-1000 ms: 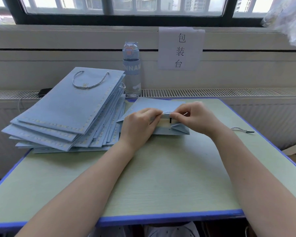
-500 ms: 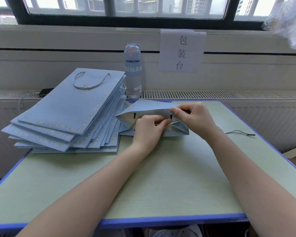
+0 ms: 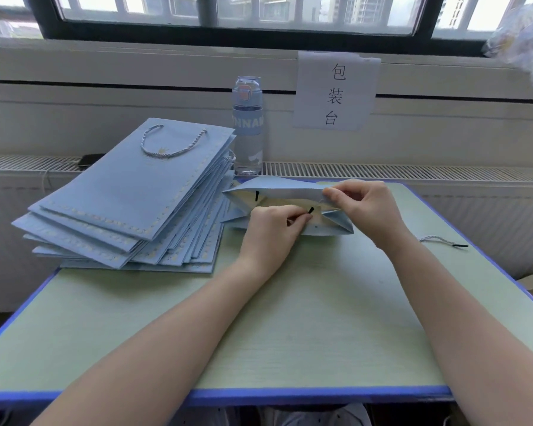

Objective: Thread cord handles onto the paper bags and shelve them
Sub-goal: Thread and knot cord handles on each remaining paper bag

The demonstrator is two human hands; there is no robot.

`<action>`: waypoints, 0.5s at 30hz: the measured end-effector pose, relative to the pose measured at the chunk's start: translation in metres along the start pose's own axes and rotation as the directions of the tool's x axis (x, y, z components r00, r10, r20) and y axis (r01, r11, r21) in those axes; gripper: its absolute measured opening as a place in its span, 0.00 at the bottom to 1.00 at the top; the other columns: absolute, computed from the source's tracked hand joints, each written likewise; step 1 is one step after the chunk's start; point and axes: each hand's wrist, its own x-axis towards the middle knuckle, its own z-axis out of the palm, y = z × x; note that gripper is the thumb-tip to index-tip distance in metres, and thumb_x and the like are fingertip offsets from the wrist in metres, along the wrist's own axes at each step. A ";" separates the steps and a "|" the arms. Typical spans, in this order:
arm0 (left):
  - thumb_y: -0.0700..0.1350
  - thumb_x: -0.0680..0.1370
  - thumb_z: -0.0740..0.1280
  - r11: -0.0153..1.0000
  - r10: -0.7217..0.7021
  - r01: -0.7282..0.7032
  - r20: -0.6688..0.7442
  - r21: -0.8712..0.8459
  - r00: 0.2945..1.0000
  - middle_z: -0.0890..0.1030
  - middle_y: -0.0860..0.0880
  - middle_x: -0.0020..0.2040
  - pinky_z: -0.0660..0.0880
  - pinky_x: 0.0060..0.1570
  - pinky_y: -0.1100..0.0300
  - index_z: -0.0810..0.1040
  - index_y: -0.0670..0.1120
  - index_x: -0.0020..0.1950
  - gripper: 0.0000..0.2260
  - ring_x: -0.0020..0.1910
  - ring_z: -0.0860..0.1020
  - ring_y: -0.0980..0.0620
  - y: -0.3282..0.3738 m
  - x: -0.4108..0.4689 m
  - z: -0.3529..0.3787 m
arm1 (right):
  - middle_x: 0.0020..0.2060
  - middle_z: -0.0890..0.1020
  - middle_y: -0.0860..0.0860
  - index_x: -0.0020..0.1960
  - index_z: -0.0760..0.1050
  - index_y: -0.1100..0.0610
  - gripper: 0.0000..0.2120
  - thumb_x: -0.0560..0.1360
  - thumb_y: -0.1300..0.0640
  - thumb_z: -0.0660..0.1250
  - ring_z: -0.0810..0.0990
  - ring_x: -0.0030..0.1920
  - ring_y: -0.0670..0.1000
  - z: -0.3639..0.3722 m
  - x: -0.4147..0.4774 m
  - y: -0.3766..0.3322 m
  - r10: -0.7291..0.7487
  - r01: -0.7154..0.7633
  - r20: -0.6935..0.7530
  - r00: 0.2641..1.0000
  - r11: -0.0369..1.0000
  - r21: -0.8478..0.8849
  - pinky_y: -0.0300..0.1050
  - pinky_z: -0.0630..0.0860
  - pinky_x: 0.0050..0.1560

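Note:
A light blue paper bag [image 3: 277,189] lies at the far middle of the table with its mouth spread open toward me. My left hand [image 3: 271,232] pinches a black cord tip [image 3: 310,210] at the bag's near wall. My right hand [image 3: 363,207] pinches the far wall's rim at its right end. Another black cord tip [image 3: 257,195] hangs inside the far wall on the left. A loose white cord with a black tip [image 3: 442,240] lies on the table to the right, beyond my right wrist.
A fanned stack of flat blue bags [image 3: 130,204] covers the table's left rear; the top one carries a cord handle. A clear water bottle [image 3: 248,127] stands behind them by the wall. The table [image 3: 290,327] has a blue edge. A paper sign hangs on the wall.
The bag's mouth has been pulled open wider. My right hand moved up to the far rim, and my left hand shifted right to the cord tip at the near wall.

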 end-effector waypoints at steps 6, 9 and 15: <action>0.50 0.71 0.73 0.951 0.211 -0.170 -0.140 0.258 0.967 0.80 0.47 0.47 0.70 0.49 0.61 0.80 0.43 0.54 0.15 0.47 0.72 0.52 -0.009 0.006 -0.001 | 0.36 0.81 0.48 0.42 0.78 0.50 0.06 0.77 0.55 0.66 0.76 0.36 0.42 -0.004 0.000 0.001 -0.034 0.041 0.130 0.991 0.998 -0.057 0.33 0.70 0.38; 0.49 0.69 0.72 0.895 0.234 -0.161 -0.129 0.416 0.964 0.78 0.45 0.54 0.67 0.54 0.54 0.78 0.45 0.59 0.20 0.54 0.72 0.47 -0.020 0.012 -0.005 | 0.32 0.79 0.44 0.42 0.78 0.54 0.06 0.77 0.57 0.66 0.73 0.31 0.38 -0.010 -0.001 0.000 -0.047 0.056 0.170 0.984 0.997 -0.046 0.27 0.66 0.34; 0.49 0.74 0.64 0.964 0.058 -0.057 0.002 0.261 0.998 0.85 0.48 0.40 0.69 0.42 0.60 0.85 0.47 0.45 0.11 0.38 0.82 0.45 -0.033 0.010 -0.014 | 0.41 0.82 0.44 0.46 0.80 0.51 0.08 0.78 0.52 0.63 0.78 0.41 0.40 -0.011 0.000 0.004 0.020 0.007 0.314 0.949 0.996 -0.086 0.33 0.72 0.44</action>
